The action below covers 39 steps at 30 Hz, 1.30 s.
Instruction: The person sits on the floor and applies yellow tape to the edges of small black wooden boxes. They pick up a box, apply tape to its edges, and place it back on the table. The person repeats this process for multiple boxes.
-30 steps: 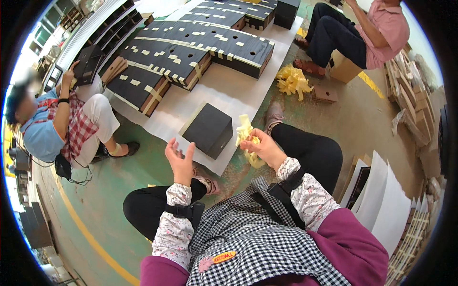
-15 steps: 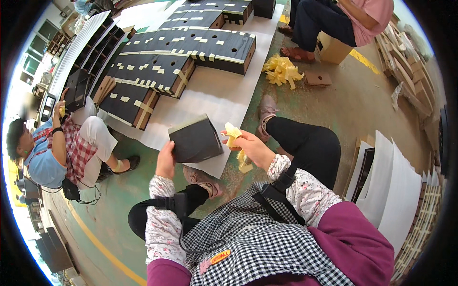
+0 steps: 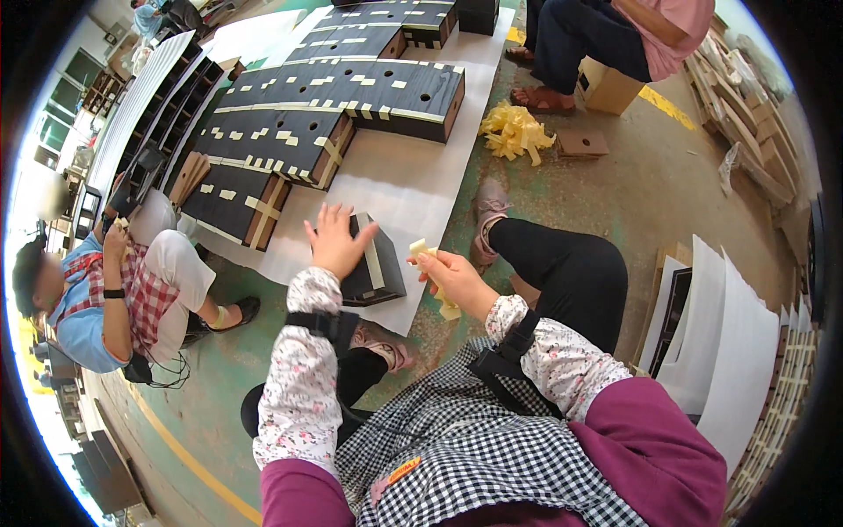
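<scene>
A small black box (image 3: 386, 274) with a pale tape strip across it stands at the near end of the white sheet (image 3: 413, 189). Over its left side is my left hand (image 3: 341, 244), fingers spread wide and gripping nothing; whether it touches the box is unclear. To the right of the box, my right hand (image 3: 458, 279) pinches crumpled pale yellow tape (image 3: 421, 250), with more of it hanging below the fingers.
Black boxes (image 3: 272, 136) with tape pieces cover the sheet's far part. A seated co-worker (image 3: 105, 290) is at left, another person (image 3: 606, 44) at far right. Near the latter lie a yellow tape heap (image 3: 514, 132) and a brown panel (image 3: 583, 144). White boards (image 3: 720, 334) stand at right.
My left hand has let go of the black box and opened above it. The box has gone from being held up to standing on the sheet, turned. My right hand keeps the tape.
</scene>
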### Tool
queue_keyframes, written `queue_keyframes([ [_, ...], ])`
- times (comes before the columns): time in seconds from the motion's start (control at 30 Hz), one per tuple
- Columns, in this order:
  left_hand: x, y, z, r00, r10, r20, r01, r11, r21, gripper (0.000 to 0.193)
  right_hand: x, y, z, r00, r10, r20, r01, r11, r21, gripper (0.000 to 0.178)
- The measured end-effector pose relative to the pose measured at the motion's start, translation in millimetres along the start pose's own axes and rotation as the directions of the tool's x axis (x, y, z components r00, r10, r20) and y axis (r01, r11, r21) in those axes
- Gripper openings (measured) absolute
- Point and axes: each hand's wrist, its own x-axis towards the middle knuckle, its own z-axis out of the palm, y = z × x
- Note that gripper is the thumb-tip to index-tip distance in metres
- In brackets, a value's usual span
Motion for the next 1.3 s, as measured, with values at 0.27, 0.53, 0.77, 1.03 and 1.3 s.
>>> queue_keyframes([
  [0.27,-46.9,17.1,-3.7,0.978,0.19,0.087,-0.181,0.979,-0.093,0.081,-0.6,5.8,-2.1,0.994,-0.086,-0.066,0.077,0.989,-0.129,0.029],
  [0.53,-61.7,-2.3,-15.9,0.97,0.206,-0.131,-0.24,0.897,-0.371,0.042,-3.5,-2.8,0.5,0.999,-0.04,-0.028,0.032,0.97,-0.243,0.032],
  [0.77,-59.5,9.5,-12.8,0.962,0.1,-0.256,-0.203,0.886,-0.417,0.028,-8.1,-3.8,2.5,0.996,-0.086,-0.012,0.079,0.956,-0.283,0.036],
  [1.03,-60.4,14.6,-4.4,0.942,0.079,-0.325,-0.199,0.914,-0.355,0.023,-8.4,-7.6,7.0,0.998,-0.015,0.054,0.029,0.967,-0.253,0.028],
  [1.3,-59.9,13.6,-4.7,0.947,0.053,-0.317,-0.188,0.891,-0.413,0.022,-10.1,-11.9,5.2,0.997,0.006,0.083,0.017,0.96,-0.28,0.03],
])
